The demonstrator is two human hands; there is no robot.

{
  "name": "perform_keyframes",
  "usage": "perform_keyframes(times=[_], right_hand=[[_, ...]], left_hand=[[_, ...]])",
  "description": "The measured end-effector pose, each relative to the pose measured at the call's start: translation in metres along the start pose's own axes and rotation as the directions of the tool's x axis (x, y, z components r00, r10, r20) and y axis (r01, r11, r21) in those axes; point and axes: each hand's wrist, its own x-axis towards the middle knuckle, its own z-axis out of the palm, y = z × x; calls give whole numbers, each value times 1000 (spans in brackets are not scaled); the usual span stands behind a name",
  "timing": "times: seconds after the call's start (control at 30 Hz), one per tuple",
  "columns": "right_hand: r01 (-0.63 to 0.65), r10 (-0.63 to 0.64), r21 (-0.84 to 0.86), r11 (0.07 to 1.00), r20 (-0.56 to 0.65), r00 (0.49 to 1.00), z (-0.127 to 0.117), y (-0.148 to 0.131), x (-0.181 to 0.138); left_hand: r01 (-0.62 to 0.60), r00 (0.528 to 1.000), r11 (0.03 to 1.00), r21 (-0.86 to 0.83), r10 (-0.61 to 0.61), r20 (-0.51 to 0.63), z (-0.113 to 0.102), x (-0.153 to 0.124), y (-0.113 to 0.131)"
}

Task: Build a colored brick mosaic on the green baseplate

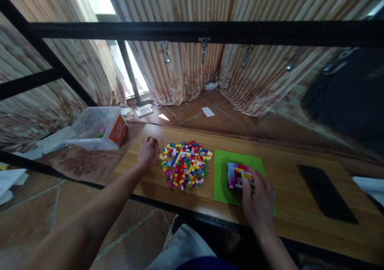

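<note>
A pile of small multicoloured bricks (pixel 186 165) lies on the wooden table (pixel 285 170). My left hand (pixel 148 152) rests on the table just left of the pile, its fingers curled into a loose fist. To the right sits a green baseplate (pixel 223 174) with a multicoloured brick block (pixel 238 175) built on it. My right hand (pixel 257 200) lies over the block's near right side, fingers touching it; whether it grips the block is unclear.
A clear plastic box (pixel 97 128) with an orange label stands off the table's left end. A black phone (pixel 327 192) lies flat at the right. A black metal frame (pixel 210 32) crosses overhead, and curtains hang behind.
</note>
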Motion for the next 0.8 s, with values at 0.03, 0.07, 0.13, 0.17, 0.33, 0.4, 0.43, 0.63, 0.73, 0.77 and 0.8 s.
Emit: perform_keyframes(times=[0.03,0.07,0.13,0.17,0.33,0.4,0.43,0.63,0.73,0.77,0.8], right_hand=[[52,-52,19,998,2,999,0,-9,2],[106,-107,50,993,22,994,1,-20,3],[187,-200,133,973,96,975,8,-44,4],[205,-226,162,965,127,966,14,-55,3],[204,-235,146,968,251,939,51,-87,3],[202,-229,125,971,266,936,61,-90,5],[198,-225,122,973,270,936,63,-91,7],[99,-191,336,937,253,948,42,-102,9],[-43,-115,506,862,278,954,20,-103,-6],[-118,-63,541,833,305,950,13,-101,-14],[-205,-4,567,797,345,938,7,-97,-22]], left_hand=[[4,1000,1000,-4,-4,0,0,0,0],[5,1000,1000,-9,-5,-2,1,0,0],[5,1000,1000,-21,-5,-11,2,-1,-1],[4,1000,1000,-27,-5,-14,2,-1,-1],[7,1000,999,-43,-7,-2,2,-1,-2],[1,1000,999,-46,-1,-4,2,-1,-2],[-1,1000,999,-45,1,-8,2,-1,-3],[4,1000,1000,-17,-4,-19,3,1,-4],[10,1000,1000,-20,-10,-6,2,1,-3],[9,1000,1000,-19,-9,-4,1,2,-3],[7,1000,1000,-17,-7,-5,1,2,-3]])
